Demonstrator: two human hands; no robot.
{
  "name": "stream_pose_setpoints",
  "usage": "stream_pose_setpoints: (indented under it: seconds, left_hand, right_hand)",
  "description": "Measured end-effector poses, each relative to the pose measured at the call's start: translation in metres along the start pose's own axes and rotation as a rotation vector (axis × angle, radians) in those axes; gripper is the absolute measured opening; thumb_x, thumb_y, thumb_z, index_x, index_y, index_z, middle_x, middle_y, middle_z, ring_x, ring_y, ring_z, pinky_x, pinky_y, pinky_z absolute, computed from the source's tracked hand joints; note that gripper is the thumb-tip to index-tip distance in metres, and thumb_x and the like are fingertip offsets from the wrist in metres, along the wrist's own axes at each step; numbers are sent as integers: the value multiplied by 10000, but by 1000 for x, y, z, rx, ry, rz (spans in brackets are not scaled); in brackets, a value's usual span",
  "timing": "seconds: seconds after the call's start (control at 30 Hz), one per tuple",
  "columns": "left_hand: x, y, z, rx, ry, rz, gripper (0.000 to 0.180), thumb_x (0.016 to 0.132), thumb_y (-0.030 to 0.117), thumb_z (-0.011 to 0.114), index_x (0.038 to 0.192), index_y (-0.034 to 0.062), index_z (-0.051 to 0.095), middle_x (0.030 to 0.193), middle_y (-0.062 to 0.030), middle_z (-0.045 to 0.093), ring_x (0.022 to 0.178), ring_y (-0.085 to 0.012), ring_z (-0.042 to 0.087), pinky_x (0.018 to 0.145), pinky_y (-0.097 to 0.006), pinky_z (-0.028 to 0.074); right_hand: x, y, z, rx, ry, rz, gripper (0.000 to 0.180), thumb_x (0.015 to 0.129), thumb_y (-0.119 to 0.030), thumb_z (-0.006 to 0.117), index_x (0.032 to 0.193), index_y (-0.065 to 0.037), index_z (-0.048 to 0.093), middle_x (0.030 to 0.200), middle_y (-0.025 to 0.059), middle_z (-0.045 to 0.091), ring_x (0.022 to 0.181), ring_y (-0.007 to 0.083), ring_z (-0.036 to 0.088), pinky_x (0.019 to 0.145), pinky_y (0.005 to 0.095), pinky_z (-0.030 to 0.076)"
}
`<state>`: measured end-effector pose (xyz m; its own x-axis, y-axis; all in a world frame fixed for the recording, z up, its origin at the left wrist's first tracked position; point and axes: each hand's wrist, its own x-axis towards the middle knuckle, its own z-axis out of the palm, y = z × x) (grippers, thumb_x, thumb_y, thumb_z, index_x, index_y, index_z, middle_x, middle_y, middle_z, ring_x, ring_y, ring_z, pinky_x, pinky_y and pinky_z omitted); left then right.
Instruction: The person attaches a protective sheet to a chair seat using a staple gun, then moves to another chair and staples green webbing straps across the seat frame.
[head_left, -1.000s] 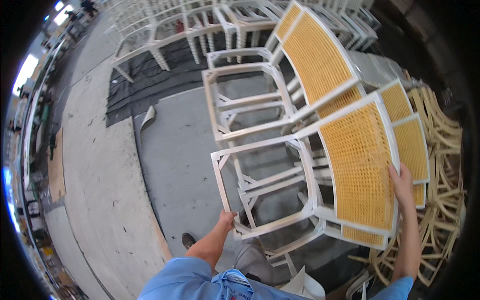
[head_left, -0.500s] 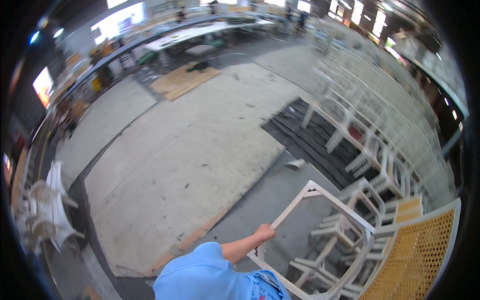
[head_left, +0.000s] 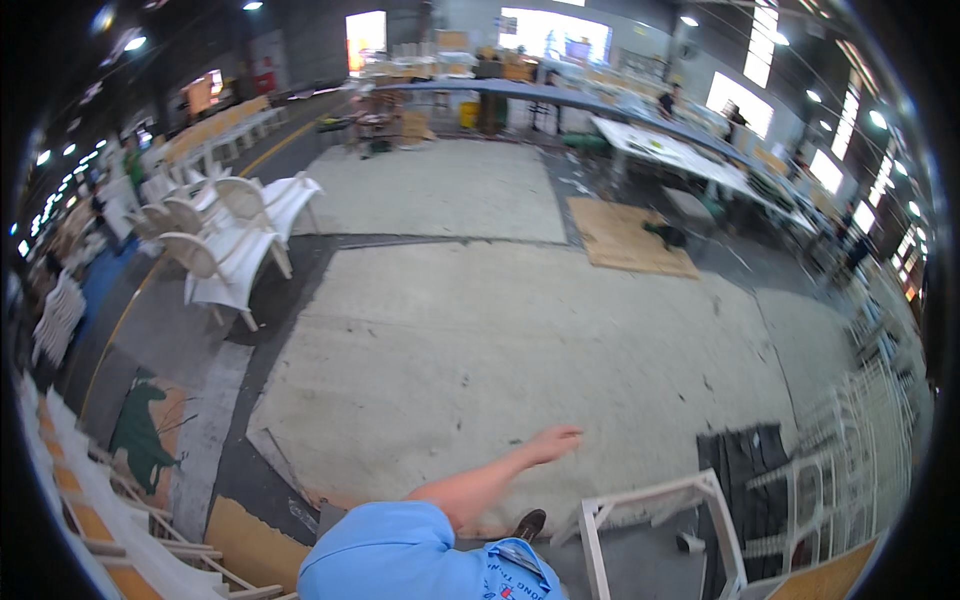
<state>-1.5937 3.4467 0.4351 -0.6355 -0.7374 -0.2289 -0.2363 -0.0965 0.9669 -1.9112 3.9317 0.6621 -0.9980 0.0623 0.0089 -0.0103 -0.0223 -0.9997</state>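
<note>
My left hand (head_left: 553,445) reaches forward over the pale floor covering, fingers stretched out, slightly blurred, with nothing in it. A whitish wooden chair frame (head_left: 722,530) with an open seat is nearest to it, lower right, apart from the hand. Part of a woven cane backrest (head_left: 835,578) shows beside this frame at the bottom edge. My right hand is out of view.
White armchairs (head_left: 232,262) stand at left. Stacked chair frames (head_left: 850,470) crowd the right, beside a dark ribbed mat (head_left: 742,455). More chair parts (head_left: 110,500) line the lower left. Farther off lie a plywood sheet (head_left: 625,235) and a long white table (head_left: 680,150).
My left hand has let go of the chair frame and now extends forward, away from it. The view has swung left, so the chair frame and stacks sit farther right and lower.
</note>
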Motion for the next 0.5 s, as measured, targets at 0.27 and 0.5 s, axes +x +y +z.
stream_pose_setpoints:
  seconds: [0.27,0.5]
  left_hand:
    - [-195,-116,-248,471,934,-1145,354,946,221,568,1206,65,750,1259,-188,714,1169,-385,678,962,-510,533]
    - [-247,-131,-218,55,582,-1629,354,927,261,568,1142,49,754,1198,-202,724,1121,-388,684,958,-506,525]
  right_hand:
    - [66,34,303,60,-214,83,399,928,-102,663,1222,159,596,1128,234,650,966,328,649,861,454,531]
    - [70,45,549,75,-313,43,386,905,-56,672,1190,195,604,1100,263,649,935,355,653,835,476,540]
